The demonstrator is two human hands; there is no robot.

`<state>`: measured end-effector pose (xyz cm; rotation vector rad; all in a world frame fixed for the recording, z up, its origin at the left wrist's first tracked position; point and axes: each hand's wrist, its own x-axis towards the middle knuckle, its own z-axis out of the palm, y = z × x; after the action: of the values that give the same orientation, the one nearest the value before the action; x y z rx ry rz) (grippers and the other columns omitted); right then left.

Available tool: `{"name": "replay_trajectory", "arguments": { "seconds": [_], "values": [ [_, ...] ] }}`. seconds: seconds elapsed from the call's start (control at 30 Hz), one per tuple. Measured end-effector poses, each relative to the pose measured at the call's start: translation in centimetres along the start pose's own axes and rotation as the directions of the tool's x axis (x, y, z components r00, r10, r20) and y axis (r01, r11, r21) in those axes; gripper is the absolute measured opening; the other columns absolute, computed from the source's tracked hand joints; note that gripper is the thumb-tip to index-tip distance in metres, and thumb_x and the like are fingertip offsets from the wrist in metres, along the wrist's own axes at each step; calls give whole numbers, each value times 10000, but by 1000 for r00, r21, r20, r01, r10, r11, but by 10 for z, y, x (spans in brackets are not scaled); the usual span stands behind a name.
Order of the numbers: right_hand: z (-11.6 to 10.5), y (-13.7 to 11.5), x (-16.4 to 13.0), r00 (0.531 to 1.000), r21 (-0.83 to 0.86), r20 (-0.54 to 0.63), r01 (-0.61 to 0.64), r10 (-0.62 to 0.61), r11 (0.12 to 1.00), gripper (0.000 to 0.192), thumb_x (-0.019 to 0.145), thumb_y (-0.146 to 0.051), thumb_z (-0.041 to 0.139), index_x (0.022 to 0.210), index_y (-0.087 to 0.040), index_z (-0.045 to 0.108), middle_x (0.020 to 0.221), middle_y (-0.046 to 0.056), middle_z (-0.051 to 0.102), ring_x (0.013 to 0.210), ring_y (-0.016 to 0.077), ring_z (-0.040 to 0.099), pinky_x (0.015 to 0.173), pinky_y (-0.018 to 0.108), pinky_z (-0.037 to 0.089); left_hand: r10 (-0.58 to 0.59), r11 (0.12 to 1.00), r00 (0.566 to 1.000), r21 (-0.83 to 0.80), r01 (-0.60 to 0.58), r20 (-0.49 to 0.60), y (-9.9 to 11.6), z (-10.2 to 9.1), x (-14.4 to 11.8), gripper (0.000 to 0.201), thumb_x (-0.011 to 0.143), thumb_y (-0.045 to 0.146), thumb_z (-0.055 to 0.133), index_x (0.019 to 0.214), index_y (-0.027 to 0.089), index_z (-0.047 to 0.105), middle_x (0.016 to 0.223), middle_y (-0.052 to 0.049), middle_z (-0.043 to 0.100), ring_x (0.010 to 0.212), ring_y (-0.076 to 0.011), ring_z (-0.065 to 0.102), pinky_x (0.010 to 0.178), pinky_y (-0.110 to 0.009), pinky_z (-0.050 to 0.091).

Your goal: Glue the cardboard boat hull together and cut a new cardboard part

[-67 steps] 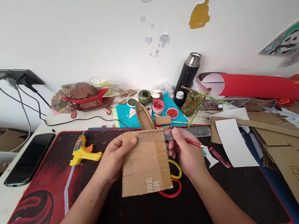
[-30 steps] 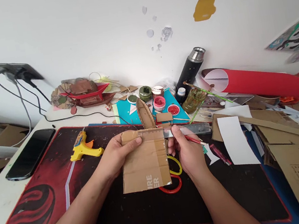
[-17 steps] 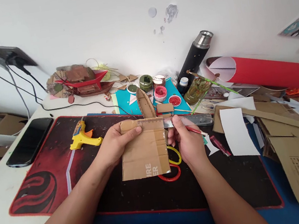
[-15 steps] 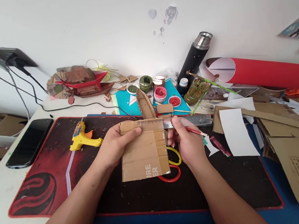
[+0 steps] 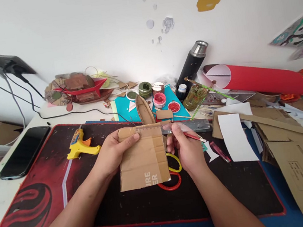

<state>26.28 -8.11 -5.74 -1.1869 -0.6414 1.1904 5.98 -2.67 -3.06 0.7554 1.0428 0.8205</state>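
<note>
A flat brown cardboard piece is being held upright, a clear plastic ruler lying along its top edge, beside a thin red pencil.

Looked like a home craft desk against a white wall: glue gun, paint pots, cardboard scraps, desk mat, phone at the left edge.

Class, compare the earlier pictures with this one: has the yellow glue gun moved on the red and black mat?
No. The yellow glue gun lies at the same spot on the red and black mat; only the camera shifted.
</note>
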Motion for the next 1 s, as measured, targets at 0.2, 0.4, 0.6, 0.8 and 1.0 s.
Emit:
{"name": "replay_trajectory", "arguments": {
  "seconds": [0.2, 0.4, 0.6, 0.8, 1.0],
  "values": [
    [0, 1, 1, 999, -12, -36, 9, -10, 1000, 435, 889, -624, 795, 832, -195, 747, 568, -36, 630, 425, 102, 579, 382, 189, 402, -15, 1000, 1000, 14, 15, 3, -1, 0, 0, 394, 650, 398, 999, 863, 167, 761, 773, -48, 807, 669, -216, 766, 592, -277, 628],
    [2, 0, 1, 1000, -17, -25, 7, -7, 1000, 468, 899, -623, 784, 735, -191, 706, 516, -35, 595, 434, 110, 596, 393, 185, 404, -10, 999, 1000, 46, 10, 1, -2, -2, 1, 386, 663, 412, 982, 864, 173, 756, 789, -48, 808, 665, -221, 760, 600, -293, 625],
    [3, 1, 0, 1000, -29, -21, 9, -10, 1000, 437, 891, -633, 781, 832, -200, 753, 517, -41, 598, 429, 118, 588, 391, 192, 400, -3, 998, 1000, 69, 1, 25, -3, -3, 0, 403, 682, 435, 960, 915, 168, 768, 840, -81, 825, 710, -252, 777, 637, -322, 635],
    [3, 2, 0, 1000, -34, -1, 15, -15, 999, 422, 903, -623, 775, 874, -203, 772, 521, -44, 604, 427, 114, 590, 391, 187, 396, -16, 998, 1000, 56, 16, 3, -2, -2, 0, 382, 678, 426, 944, 889, 173, 750, 784, -59, 809, 636, -236, 754, 586, -312, 611],
    [4, 2, 0, 1000, -31, -11, 14, -14, 999, 451, 886, -629, 787, 766, -198, 730, 519, -33, 610, 426, 114, 586, 386, 189, 397, -12, 999, 1000, 49, 11, 12, -3, -3, 0, 385, 687, 435, 946, 893, 174, 752, 786, -55, 806, 664, -229, 757, 584, -290, 601]
  ]
}}
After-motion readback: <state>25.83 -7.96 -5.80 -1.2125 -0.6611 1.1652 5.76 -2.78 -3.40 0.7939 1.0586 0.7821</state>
